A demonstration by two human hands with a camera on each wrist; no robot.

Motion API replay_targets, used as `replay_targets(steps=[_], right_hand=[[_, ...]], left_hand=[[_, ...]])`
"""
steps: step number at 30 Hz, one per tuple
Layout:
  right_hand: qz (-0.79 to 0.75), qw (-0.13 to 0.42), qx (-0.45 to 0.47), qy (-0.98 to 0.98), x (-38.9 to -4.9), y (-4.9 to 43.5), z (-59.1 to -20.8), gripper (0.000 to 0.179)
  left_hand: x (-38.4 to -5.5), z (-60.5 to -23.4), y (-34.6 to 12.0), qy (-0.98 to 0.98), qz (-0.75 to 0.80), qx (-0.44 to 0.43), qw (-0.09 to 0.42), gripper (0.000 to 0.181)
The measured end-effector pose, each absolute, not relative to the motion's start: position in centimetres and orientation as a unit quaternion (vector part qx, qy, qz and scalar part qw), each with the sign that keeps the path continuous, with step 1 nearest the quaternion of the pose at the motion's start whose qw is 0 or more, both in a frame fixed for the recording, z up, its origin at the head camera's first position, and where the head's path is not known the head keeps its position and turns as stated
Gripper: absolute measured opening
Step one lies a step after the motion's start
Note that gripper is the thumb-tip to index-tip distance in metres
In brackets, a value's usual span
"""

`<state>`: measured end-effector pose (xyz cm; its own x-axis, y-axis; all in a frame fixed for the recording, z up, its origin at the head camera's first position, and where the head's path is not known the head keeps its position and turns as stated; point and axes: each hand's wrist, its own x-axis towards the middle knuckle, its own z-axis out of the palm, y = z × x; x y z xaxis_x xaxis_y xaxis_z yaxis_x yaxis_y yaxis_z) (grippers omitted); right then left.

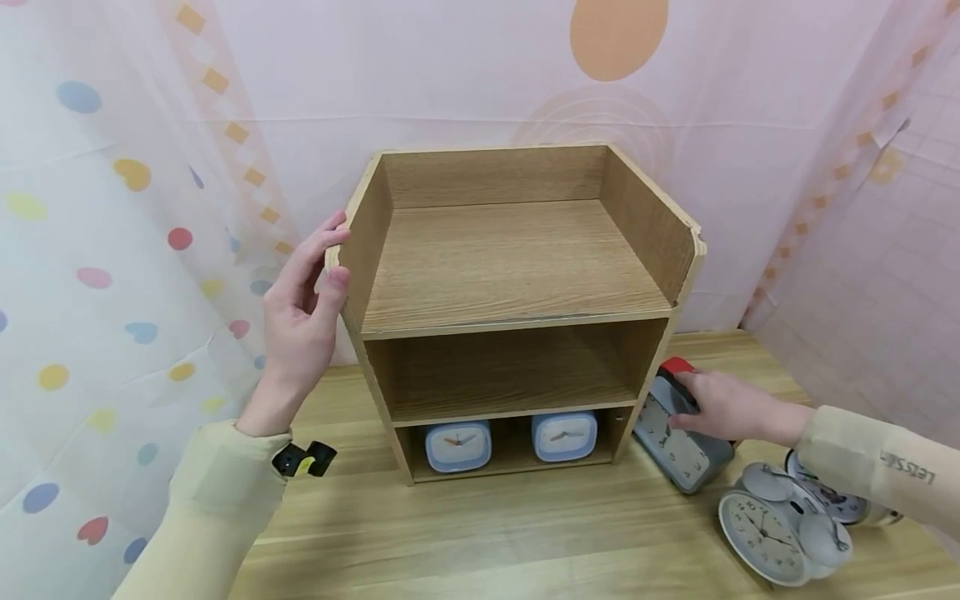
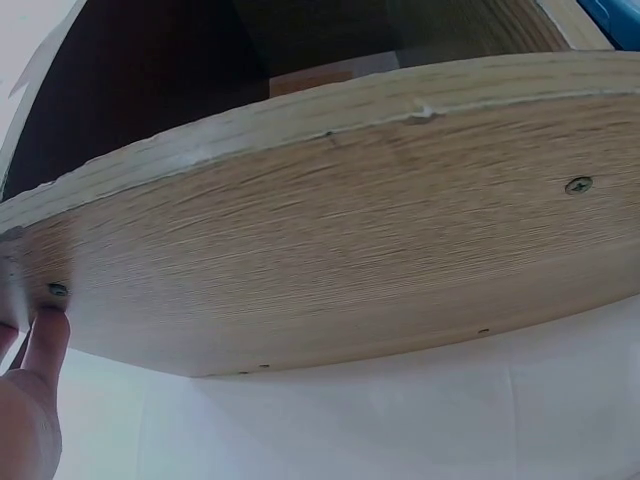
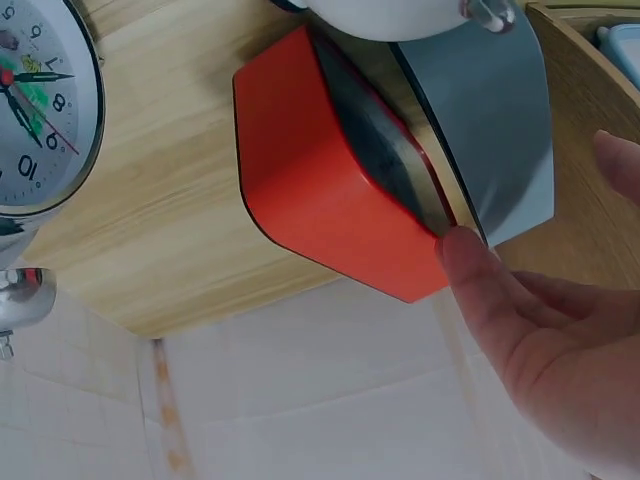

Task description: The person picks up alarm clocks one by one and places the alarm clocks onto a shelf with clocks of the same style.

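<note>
My left hand [image 1: 303, 333] touches the upper left side panel of a small wooden shelf [image 1: 495, 267]. In the left wrist view a fingertip [image 2: 48, 325] lies on the panel's outer face near a screw. At the shelf's right, my right hand [image 1: 727, 408] reaches over a grey rectangular clock [image 1: 693, 458] tilted against the shelf's side. Behind that clock stands a red-cased, dark-fronted object [image 3: 300, 170]. One finger [image 3: 465, 260] touches the red casing's edge, between the two things. The thumb [image 3: 618, 165] is spread away from the grey clock, on its front side.
Two blue-framed clocks [image 1: 457, 450] stand in the shelf's bottom compartment. A white twin-bell alarm clock [image 1: 765, 537] lies tipped back at the front right, with another round clock [image 1: 832, 500] behind it under my right sleeve. Patterned curtains [image 1: 450, 83] hang behind the wooden tabletop [image 1: 450, 533].
</note>
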<state>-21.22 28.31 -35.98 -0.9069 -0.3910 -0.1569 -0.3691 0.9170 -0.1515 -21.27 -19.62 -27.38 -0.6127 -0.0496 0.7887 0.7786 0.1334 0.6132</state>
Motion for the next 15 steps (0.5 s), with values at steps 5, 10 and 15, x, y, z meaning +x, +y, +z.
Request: replay_targets(steps=[5, 10, 15], right_hand=[[-0.066, 0.097, -0.192, 0.974, -21.6, 27.9, -36.2, 0.065], [-0.076, 0.125, -0.177, 0.973, -21.5, 27.8, -36.9, 0.04], [-0.074, 0.149, -0.171, 0.971, -21.6, 28.0, -37.3, 0.037]], left_hand=[[-21.3, -27.3, -19.9, -0.668, -0.599, -0.272, 0.349, 0.036], [-21.5, -27.9, -19.8, -0.66, -0.604, -0.28, 0.349, 0.033], [-21.6, -28.2, -19.6, -0.662, -0.597, -0.283, 0.354, 0.034]])
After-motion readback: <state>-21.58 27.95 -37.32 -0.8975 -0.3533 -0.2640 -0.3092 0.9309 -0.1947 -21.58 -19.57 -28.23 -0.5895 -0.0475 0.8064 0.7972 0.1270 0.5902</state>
